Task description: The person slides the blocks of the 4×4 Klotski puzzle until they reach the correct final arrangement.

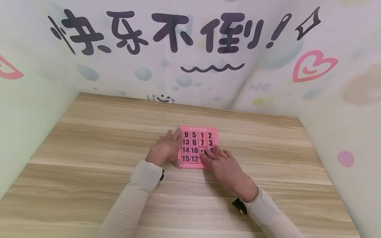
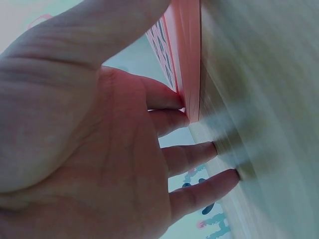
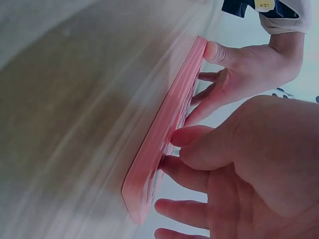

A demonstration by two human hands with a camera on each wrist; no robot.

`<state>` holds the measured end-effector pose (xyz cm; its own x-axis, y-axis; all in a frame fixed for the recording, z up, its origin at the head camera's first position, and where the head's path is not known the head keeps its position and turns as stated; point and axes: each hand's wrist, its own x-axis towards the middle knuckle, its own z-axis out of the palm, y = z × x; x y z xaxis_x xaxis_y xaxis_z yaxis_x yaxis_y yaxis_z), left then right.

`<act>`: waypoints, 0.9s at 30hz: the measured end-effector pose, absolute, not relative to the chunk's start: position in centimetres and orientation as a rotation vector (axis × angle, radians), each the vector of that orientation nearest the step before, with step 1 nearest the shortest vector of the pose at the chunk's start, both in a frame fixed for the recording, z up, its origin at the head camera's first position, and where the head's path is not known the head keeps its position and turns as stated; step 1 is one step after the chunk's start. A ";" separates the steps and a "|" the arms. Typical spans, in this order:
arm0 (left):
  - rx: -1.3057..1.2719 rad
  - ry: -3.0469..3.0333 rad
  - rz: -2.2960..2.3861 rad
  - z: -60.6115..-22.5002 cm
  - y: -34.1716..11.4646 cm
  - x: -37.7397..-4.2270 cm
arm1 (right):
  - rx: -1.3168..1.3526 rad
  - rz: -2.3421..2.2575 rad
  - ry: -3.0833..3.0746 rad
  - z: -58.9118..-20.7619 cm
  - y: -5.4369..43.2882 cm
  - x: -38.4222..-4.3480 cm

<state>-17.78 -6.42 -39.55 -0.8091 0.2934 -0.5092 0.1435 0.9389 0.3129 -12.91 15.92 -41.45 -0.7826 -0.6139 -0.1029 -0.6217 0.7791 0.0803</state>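
A pink sliding number puzzle (image 1: 198, 166) lies flat on the wooden table, its black-numbered tiles facing up. My left hand (image 1: 166, 148) rests along its left side, thumb at the near left corner and fingertips toward the far left corner. In the left wrist view, those fingers (image 2: 192, 159) are nearly straight, two of them against the pink frame (image 2: 192, 59) and two on the table. My right hand (image 1: 227, 170) reaches over the near right part, fingertips touching tiles around the 11. Its thumb and index finger (image 3: 184, 172) meet the puzzle's face. The near right tiles are partly hidden beneath it.
The wooden table (image 1: 98, 138) stretches around the puzzle on all sides. Behind it rises a white printed backdrop (image 1: 166, 72) with large black characters, and pale walls stand left and right. Dark straps (image 1: 239, 205) sit at the wrists over light sleeves.
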 end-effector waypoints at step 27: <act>0.272 2.511 0.348 -39.5 -5.9 -18.0 | -0.908 -0.025 2.896 -40.8 17.6 -13.4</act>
